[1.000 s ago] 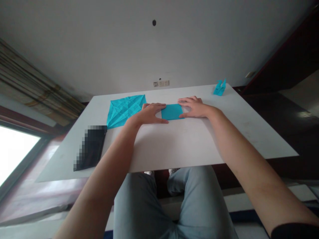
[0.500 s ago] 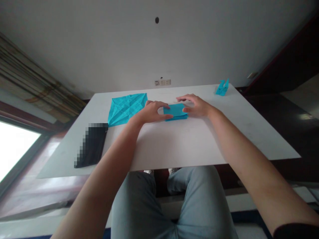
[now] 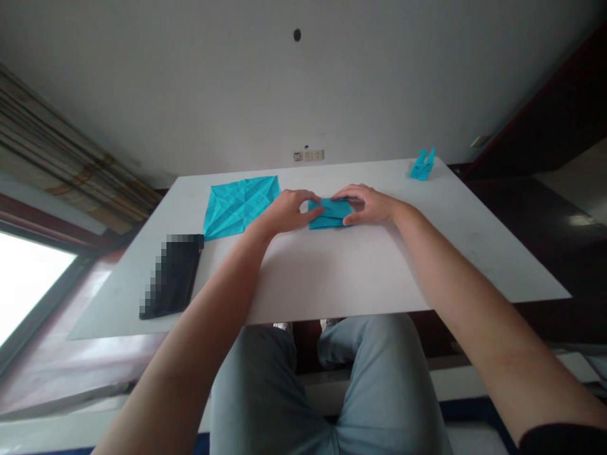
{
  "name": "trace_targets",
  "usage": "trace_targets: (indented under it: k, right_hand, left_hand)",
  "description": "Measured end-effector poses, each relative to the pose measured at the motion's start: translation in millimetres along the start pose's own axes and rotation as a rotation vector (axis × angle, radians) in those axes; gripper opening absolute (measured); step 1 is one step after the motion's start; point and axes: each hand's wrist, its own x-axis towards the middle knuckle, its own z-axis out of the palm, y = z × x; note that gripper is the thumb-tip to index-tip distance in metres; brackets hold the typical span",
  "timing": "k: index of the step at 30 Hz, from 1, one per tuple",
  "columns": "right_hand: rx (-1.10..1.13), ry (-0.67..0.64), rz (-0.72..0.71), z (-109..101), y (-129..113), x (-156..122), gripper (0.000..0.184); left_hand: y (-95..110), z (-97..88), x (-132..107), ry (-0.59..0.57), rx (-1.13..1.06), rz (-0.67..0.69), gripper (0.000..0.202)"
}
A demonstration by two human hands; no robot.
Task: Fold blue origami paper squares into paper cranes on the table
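Between my hands a small folded piece of blue paper (image 3: 331, 215) rests on the white table, its front layer raised along the near edge. My left hand (image 3: 290, 212) grips its left side, thumb on the front layer and fingers at the back edge. Curved around the right part is my right hand (image 3: 370, 205), with fingers along the far edge and the thumb at the near right corner. A creased sheet of blue paper (image 3: 237, 205) lies spread out to the left, partly behind my left hand.
At the table's far right corner stands a blue origami figure (image 3: 422, 165). A dark flat object (image 3: 173, 278), partly pixelated, lies at the left of the white table (image 3: 341, 278). Behind the table is a wall with sockets (image 3: 308, 155).
My left thumb has moved up onto the paper's front layer, which now opens along a dark gap. My right fingers have come down onto the far edge.
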Motion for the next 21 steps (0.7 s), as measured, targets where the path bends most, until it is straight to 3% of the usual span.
trace_targets:
  k: [5, 10, 14, 17, 19, 21]
  right_hand:
    - [0.287, 0.051, 0.033, 5, -7, 2, 0.083]
    - [0.499, 0.102, -0.033, 4, -18, 3, 0.092]
    - [0.527, 0.202, 0.065, 11, -21, 7, 0.064]
    - [0.576, 0.305, 0.094, 17, -16, 13, 0.053]
    - [0.590, 0.328, 0.102, 19, -10, 15, 0.054]
    - [0.568, 0.332, 0.097, 20, -2, 16, 0.057]
  left_hand:
    - [4, 2.6, 4, 0.113, -0.046, -0.013, 0.030]
    - [9, 3.6, 5, 0.233, -0.044, -0.087, 0.026]
    - [9, 6.4, 6, 0.308, -0.100, -0.109, 0.026]
    - [4, 9.6, 6, 0.313, -0.162, -0.111, 0.043]
    - [-1, 11.9, 6, 0.294, -0.171, -0.112, 0.056]
    - [-5, 13.7, 6, 0.281, -0.167, -0.120, 0.055]
